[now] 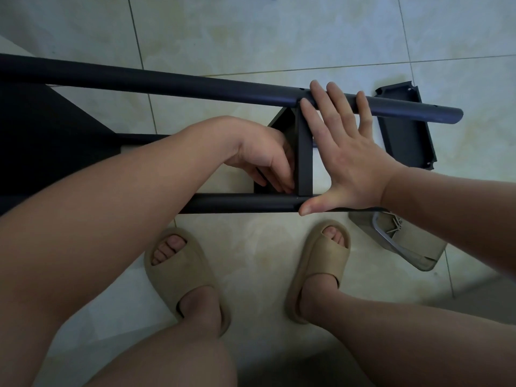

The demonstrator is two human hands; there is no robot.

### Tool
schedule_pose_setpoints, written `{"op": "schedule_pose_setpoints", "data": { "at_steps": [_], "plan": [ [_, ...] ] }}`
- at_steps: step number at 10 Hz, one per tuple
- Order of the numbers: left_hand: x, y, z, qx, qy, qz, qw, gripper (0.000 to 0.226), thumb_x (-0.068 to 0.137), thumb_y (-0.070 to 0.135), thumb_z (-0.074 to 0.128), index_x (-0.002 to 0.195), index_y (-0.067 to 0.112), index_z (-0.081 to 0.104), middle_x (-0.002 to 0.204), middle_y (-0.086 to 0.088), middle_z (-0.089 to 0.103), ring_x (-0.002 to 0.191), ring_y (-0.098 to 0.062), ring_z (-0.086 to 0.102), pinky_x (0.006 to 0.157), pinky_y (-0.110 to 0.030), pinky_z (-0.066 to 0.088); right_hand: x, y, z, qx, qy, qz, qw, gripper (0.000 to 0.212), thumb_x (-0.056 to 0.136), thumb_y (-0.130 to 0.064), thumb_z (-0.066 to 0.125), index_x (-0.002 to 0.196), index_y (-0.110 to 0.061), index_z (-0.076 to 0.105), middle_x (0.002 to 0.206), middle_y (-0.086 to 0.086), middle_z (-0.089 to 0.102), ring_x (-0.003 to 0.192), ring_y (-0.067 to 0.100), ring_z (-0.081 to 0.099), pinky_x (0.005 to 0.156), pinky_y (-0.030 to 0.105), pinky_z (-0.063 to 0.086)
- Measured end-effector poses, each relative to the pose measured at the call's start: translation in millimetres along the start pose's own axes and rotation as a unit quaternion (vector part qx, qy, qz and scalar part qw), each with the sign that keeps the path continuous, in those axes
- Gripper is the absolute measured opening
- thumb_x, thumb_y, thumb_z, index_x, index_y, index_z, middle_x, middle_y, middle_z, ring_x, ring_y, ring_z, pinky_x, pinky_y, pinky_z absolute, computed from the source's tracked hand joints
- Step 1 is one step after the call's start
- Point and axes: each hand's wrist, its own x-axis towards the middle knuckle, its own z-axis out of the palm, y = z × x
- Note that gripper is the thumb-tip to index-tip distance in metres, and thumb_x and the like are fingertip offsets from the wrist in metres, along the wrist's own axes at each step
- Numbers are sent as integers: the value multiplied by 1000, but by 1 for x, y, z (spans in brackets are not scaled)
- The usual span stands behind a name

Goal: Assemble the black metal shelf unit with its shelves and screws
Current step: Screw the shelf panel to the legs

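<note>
The black shelf frame lies on its side on the tiled floor, with one round upright tube (167,83) farther off and another tube (240,203) nearer my feet. A black shelf panel (305,160) stands on edge between the two tubes. My right hand (346,155) is spread flat with straight fingers, fingertips on the far tube and thumb against the near tube, pressing beside the panel. My left hand (265,160) reaches in on the panel's left side, fingers curled down against its lower corner; what they hold is hidden. A loose black shelf (405,127) lies beyond the frame on the right.
A clear plastic bag (402,241) holding a metal hex key and small hardware lies on the floor at right, by my right foot. My feet in tan slides (178,275) stand close to the near tube. Dark shelf parts fill the left edge.
</note>
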Motion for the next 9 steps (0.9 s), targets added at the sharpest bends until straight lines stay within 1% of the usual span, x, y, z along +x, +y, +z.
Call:
{"op": "schedule_pose_setpoints", "data": {
  "at_steps": [2,3,4,5,6,7,8,9],
  "plan": [
    [-5,3,1,18,-6,-9,1000,10,90,19,68,97,22,75,101,4,77,107,-14,70,107,-41,45,0,0,0,-1,-2,2,1000,147,60,-107,17,161,-2,0,168,22,-5,155,43,-8,118,70,-7],
    [-3,2,3,27,-4,-6,1000,8,90,20,67,93,22,75,96,3,78,102,-14,72,107,-41,45,0,0,-1,-2,-1,1,1000,147,60,-107,16,161,-2,1,168,23,-4,155,43,-7,118,71,-6],
    [0,0,3,13,-8,4,1000,8,90,17,68,93,19,75,94,-1,78,98,-16,73,108,-44,46,0,0,0,-2,1,0,1000,146,60,-107,16,161,-2,1,168,23,-5,155,43,-7,118,71,-6],
    [2,-2,3,-1,-8,13,1000,11,89,14,69,99,14,75,97,-5,78,101,-20,72,109,-46,47,0,0,0,-4,1,0,1000,146,61,-107,16,161,-2,1,168,23,-5,155,43,-7,118,71,-6],
    [3,-2,2,-8,0,11,1000,13,89,11,70,101,14,74,100,-6,78,101,-17,72,109,-44,47,0,1,0,-1,2,-1,1000,146,61,-107,16,161,-2,0,168,23,-5,155,43,-7,118,71,-6],
    [2,-1,1,-13,1,7,1000,13,88,9,70,99,15,74,99,-4,77,98,-14,72,108,-45,47,0,0,0,-1,4,-1,1000,146,61,-107,16,161,-2,0,168,23,-4,155,44,-6,118,71,-6],
    [1,-1,1,-18,-4,3,1000,16,88,7,70,101,15,73,99,-2,76,96,-11,71,106,-45,48,0,0,1,-1,3,-1,1000,146,61,-107,17,161,-2,0,168,23,-4,155,44,-6,118,71,-6],
    [0,-1,0,-20,-7,0,1000,20,88,6,70,106,13,73,102,-2,76,98,-11,71,104,-46,49,0,0,1,0,3,-1,1000,146,61,-107,17,161,-2,0,168,23,-4,155,43,-6,118,70,-6]
  ]
}}
